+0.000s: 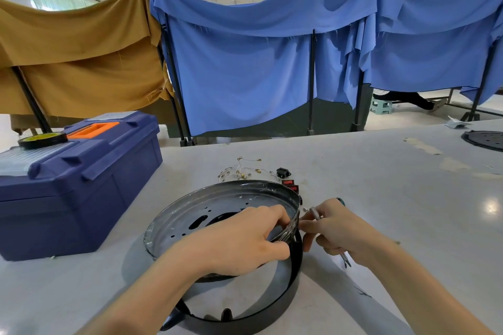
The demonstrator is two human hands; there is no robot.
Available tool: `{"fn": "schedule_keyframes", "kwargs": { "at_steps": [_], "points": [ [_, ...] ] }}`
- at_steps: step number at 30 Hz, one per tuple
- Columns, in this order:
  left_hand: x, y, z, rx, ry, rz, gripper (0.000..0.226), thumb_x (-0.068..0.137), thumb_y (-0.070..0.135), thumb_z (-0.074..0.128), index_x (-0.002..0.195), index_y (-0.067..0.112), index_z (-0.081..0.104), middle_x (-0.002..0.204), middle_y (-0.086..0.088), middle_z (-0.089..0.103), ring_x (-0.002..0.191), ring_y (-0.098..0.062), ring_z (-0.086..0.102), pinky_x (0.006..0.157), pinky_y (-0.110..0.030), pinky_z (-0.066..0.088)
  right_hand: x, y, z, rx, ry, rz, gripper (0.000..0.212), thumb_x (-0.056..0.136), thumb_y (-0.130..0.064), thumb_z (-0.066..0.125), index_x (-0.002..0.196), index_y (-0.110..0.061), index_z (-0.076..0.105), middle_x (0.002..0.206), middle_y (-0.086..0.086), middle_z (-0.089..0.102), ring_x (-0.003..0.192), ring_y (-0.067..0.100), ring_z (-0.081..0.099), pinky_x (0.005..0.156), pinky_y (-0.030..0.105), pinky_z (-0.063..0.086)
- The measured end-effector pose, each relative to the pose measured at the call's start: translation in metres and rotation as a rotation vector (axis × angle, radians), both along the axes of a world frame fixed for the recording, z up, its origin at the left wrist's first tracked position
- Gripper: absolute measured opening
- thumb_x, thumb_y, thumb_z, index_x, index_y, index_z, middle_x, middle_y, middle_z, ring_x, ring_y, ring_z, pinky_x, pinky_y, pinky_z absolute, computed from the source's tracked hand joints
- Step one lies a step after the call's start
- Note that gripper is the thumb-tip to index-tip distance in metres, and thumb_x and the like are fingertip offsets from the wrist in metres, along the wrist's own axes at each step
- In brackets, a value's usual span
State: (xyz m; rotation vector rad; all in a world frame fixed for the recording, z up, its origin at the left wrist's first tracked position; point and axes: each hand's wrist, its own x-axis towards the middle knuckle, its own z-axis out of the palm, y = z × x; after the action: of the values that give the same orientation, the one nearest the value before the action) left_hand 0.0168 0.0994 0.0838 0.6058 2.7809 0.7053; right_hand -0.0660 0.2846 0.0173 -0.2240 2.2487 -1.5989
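The left hand (245, 236) curls over the near rim of the metal pan (217, 207), gripping it so the pan tilts up out of the black ring (272, 304) lying on the surface (381, 198). This likely exposes the seam for the right hand (334, 228), which is curled round a slim tool (345, 260) at that rim. Loose wires (242, 171) and switches (290, 185) lie behind the pan, and a toolbox (81, 185) stands to the left.
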Motion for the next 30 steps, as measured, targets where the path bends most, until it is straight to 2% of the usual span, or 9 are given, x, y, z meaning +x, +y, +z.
{"fn": "schedule_keyframes", "kwargs": {
  "at_steps": [6, 11, 14, 16, 19, 22, 25, 28, 30],
  "points": [
    [0.006, 0.011, -0.003, -0.088, 0.007, 0.001, 0.019, 0.094, 0.026, 0.052, 0.111, 0.016, 0.049, 0.063, 0.004, 0.035, 0.047, -0.009, 0.03, 0.045, -0.022, 0.025, 0.0, 0.0, 0.0, -0.002, 0.01, 0.015, 0.019, 0.096, -0.004, 0.055, 0.082, 0.007, 0.061, 0.064, 0.019, 0.069, 0.034, 0.012, 0.022, 0.036, 0.017, 0.019],
    [0.011, 0.021, -0.014, -0.231, -0.057, 0.031, 0.018, 0.095, 0.027, 0.045, 0.11, 0.018, 0.041, 0.101, -0.007, 0.044, 0.093, -0.029, 0.045, 0.085, -0.045, 0.045, 0.002, -0.001, 0.002, 0.016, 0.001, -0.003, 0.027, 0.094, 0.006, 0.042, 0.069, -0.002, 0.049, 0.064, 0.02, 0.068, 0.035, 0.012, 0.021, 0.037, 0.015, 0.019],
    [0.016, 0.03, -0.014, -0.266, -0.072, 0.042, 0.009, 0.097, 0.018, 0.04, 0.103, 0.012, 0.037, 0.108, -0.013, 0.042, 0.086, -0.028, 0.036, 0.088, -0.042, 0.033, 0.0, -0.001, 0.0, 0.017, -0.034, -0.032, 0.019, 0.094, 0.005, 0.034, 0.082, -0.006, 0.043, 0.069, 0.027, 0.067, 0.036, 0.013, 0.018, 0.038, 0.015, 0.018],
    [0.02, 0.034, -0.011, -0.285, -0.064, 0.04, 0.011, 0.099, 0.016, 0.037, 0.108, 0.009, 0.035, 0.11, -0.014, 0.041, 0.083, -0.026, 0.032, 0.085, -0.044, 0.031, -0.001, -0.002, -0.001, 0.013, -0.038, -0.054, 0.018, 0.1, -0.004, 0.035, 0.083, -0.009, 0.038, 0.065, 0.026, 0.066, 0.035, 0.013, 0.017, 0.037, 0.015, 0.017],
    [0.024, 0.04, -0.009, -0.335, -0.053, 0.033, 0.02, 0.1, 0.014, 0.035, 0.119, 0.008, 0.032, 0.113, -0.012, 0.04, 0.075, -0.021, 0.023, 0.085, -0.047, 0.03, -0.001, -0.004, -0.001, -0.012, -0.014, -0.089, 0.042, 0.105, -0.038, 0.037, 0.071, -0.016, 0.024, 0.044, 0.009, 0.046, 0.035, 0.013, 0.015, 0.04, 0.016, 0.014],
    [0.026, 0.045, -0.013, -0.395, -0.022, 0.037, 0.03, 0.101, 0.011, 0.036, 0.129, 0.004, 0.029, 0.115, -0.013, 0.04, 0.082, -0.021, 0.019, 0.096, -0.052, 0.031, 0.0, -0.003, 0.001, -0.035, -0.019, -0.099, 0.046, 0.097, -0.057, 0.036, 0.084, -0.013, 0.036, 0.062, 0.013, 0.039, 0.037, 0.014, 0.017, 0.04, 0.017, 0.014],
    [0.024, 0.046, -0.016, -0.386, -0.006, 0.045, 0.026, 0.101, 0.012, 0.036, 0.125, 0.003, 0.03, 0.111, -0.013, 0.041, 0.088, -0.024, 0.023, 0.095, -0.053, 0.032, 0.0, -0.001, 0.003, -0.05, -0.055, -0.082, 0.063, 0.088, -0.071, 0.037, 0.095, -0.009, 0.047, 0.056, 0.013, 0.052, 0.036, 0.013, 0.02, 0.038, 0.016, 0.016],
    [0.018, 0.042, -0.017, -0.352, -0.038, 0.018, 0.018, 0.102, 0.025, 0.039, 0.109, 0.008, 0.036, 0.111, -0.012, 0.044, 0.115, -0.028, 0.027, 0.097, -0.058, 0.031, 0.003, -0.001, 0.005, -0.018, 0.004, -0.055, 0.06, 0.085, -0.068, 0.05, 0.067, -0.014, 0.033, 0.05, 0.012, 0.043, 0.036, 0.014, 0.017, 0.039, 0.016, 0.015],
    [0.013, 0.036, -0.017, -0.301, -0.093, 0.02, 0.035, 0.101, 0.046, 0.039, 0.103, 0.012, 0.039, 0.106, -0.008, 0.045, 0.116, -0.024, 0.029, 0.098, -0.055, 0.032, 0.004, -0.002, 0.004, -0.002, 0.063, -0.045, 0.06, 0.088, -0.055, 0.059, 0.062, -0.019, 0.019, 0.05, 0.004, 0.025, 0.037, 0.014, 0.014, 0.039, 0.016, 0.014]
  ]
}}
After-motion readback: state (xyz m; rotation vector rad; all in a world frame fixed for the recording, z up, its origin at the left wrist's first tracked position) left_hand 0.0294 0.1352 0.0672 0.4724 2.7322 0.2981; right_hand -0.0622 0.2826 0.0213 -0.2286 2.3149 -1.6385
